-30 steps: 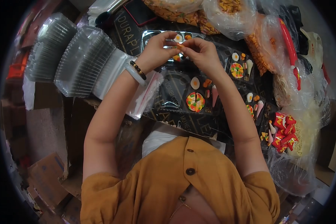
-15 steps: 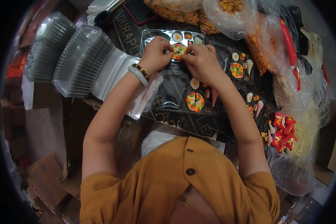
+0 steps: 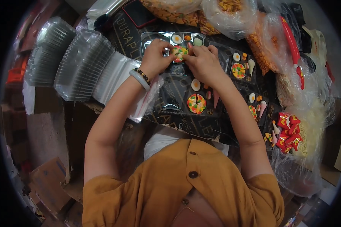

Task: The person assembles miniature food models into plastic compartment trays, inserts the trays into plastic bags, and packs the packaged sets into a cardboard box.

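Observation:
A small toy pizza (image 3: 179, 53) made of coloured wedges lies in a clear plastic tray (image 3: 146, 39) at the back of the table. My left hand (image 3: 156, 57) pinches at the pizza's left edge. From the right, my right hand (image 3: 204, 63) has its fingertips closed on the opposite edge, its palm covering part of the tray. Behind the pizza sit a toy fried egg (image 3: 177, 39), an orange piece (image 3: 187, 38) and a pale green piece (image 3: 197, 41). Nearer me, another tray holds a toy pizza (image 3: 196, 103) and an egg (image 3: 195, 84).
Filled trays with another toy pizza (image 3: 238, 70) stand to the right. Stacked clear trays (image 3: 83, 64) and flat plastic bags (image 3: 115, 77) lie left. A phone (image 3: 138, 14), bags of orange pieces (image 3: 231, 19), a red-handled tool (image 3: 291, 41) and red packets (image 3: 288, 130) surround the work area.
The view has shifted slightly. Both hands stay at the toy pizza, with the fingertips shifting only a little around its edges.

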A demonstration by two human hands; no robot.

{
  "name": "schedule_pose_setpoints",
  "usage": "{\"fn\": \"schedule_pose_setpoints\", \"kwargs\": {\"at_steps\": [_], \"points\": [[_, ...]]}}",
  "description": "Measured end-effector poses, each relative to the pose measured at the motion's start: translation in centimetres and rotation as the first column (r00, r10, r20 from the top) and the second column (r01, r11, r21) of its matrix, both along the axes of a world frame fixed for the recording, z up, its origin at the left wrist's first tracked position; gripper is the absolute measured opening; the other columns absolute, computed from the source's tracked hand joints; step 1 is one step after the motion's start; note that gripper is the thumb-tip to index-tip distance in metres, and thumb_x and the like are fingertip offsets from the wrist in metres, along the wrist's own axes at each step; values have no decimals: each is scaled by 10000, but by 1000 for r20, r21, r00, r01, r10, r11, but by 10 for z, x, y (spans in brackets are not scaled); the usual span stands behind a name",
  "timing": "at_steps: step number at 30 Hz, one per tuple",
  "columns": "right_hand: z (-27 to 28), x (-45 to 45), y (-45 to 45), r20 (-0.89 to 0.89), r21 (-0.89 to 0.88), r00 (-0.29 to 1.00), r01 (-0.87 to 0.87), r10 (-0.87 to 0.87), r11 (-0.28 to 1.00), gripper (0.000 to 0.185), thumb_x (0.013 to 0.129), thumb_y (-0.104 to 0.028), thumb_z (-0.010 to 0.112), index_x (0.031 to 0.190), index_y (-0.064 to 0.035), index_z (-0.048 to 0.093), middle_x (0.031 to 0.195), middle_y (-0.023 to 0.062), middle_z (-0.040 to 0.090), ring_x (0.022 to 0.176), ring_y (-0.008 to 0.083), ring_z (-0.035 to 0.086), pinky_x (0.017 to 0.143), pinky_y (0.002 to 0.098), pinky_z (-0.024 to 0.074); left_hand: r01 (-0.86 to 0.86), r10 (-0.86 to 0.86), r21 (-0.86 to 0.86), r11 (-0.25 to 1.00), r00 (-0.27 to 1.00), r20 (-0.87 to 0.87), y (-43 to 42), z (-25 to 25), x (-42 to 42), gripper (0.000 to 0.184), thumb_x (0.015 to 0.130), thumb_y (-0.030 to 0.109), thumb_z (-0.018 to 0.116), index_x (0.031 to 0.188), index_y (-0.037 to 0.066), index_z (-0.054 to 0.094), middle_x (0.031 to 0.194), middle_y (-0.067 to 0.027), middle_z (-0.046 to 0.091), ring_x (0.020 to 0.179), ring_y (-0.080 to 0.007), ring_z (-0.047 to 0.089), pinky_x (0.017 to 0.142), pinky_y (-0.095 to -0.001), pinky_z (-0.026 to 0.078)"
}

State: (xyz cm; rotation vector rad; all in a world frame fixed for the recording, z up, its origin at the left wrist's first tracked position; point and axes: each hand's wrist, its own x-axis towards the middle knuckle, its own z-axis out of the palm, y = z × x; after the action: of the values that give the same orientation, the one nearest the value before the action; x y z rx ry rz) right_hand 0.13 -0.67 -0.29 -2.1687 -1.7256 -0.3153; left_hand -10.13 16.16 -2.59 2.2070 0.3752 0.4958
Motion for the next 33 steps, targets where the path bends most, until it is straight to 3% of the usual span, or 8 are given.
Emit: {"fn": "schedule_pose_setpoints", "kwargs": {"at_steps": [3,5,10,19,21,25,31,33], "points": [[3,2,-1,-58,44,998,-7,10,999,133,760,-162,633,882,-131,674,943,41,609,898,195,567,846,382,319,-2,2,11,1000,1000,-8,1,-2,0,271,692,169,731,933,58,676,961,-120,572,850,-248,582,737,-332,483],[11,4,-8,-190,95,978,104,-84,990,126,781,-169,638,895,-128,674,927,30,607,873,188,570,838,373,314,19,-48,341,940,996,78,-1,-3,-2,292,748,176,689,1015,63,662,1100,-150,559,1010,-297,539,854,-354,447],[21,6,-44,-326,153,934,203,-144,967,129,796,-148,631,914,-115,668,915,20,601,883,179,569,834,359,305,318,-218,508,801,944,-248,-14,5,-6,636,911,481,404,1397,86,291,1469,-156,229,1374,-348,142,1055,-581,160],[31,-17,-148,-314,183,873,442,-374,878,146,817,-107,626,950,-55,656,998,70,618,959,207,584,852,329,388,532,-304,501,683,830,-467,-8,16,3,675,902,470,414,1421,75,241,1498,-91,191,1396,-299,89,1065,-580,77],[29,-16,-178,-513,303,785,544,-348,782,133,816,-61,618,939,-22,651,981,100,620,916,224,604,793,306,449,561,-301,540,628,815,-496,-9,16,8,659,906,440,415,1427,81,230,1501,-86,186,1398,-296,81,1065,-577,75],[22,-2,-249,-469,444,711,703,-524,556,129,814,-57,618,927,-5,652,897,98,631,743,182,620,629,264,483,548,-324,587,596,833,-448,-16,4,18,627,909,391,428,1426,91,239,1496,-84,202,1396,-293,103,1067,-567,87],[22,10,-348,-475,463,500,842,-724,278,153,829,-91,622,957,-15,653,928,93,655,769,167,633,676,269,491,497,-265,616,612,862,-433,-35,1,29,593,917,339,436,1428,110,240,1495,-86,206,1394,-275,124,1074,-554,82],[31,8,-364,-507,420,453,873,-733,249,171,811,-115,634,951,-20,658,899,101,651,787,203,633,680,310,488,377,-291,629,680,926,-241,-43,6,29,615,904,340,466,1429,114,239,1493,-95,207,1390,-295,129,1074,-558,75]]}}
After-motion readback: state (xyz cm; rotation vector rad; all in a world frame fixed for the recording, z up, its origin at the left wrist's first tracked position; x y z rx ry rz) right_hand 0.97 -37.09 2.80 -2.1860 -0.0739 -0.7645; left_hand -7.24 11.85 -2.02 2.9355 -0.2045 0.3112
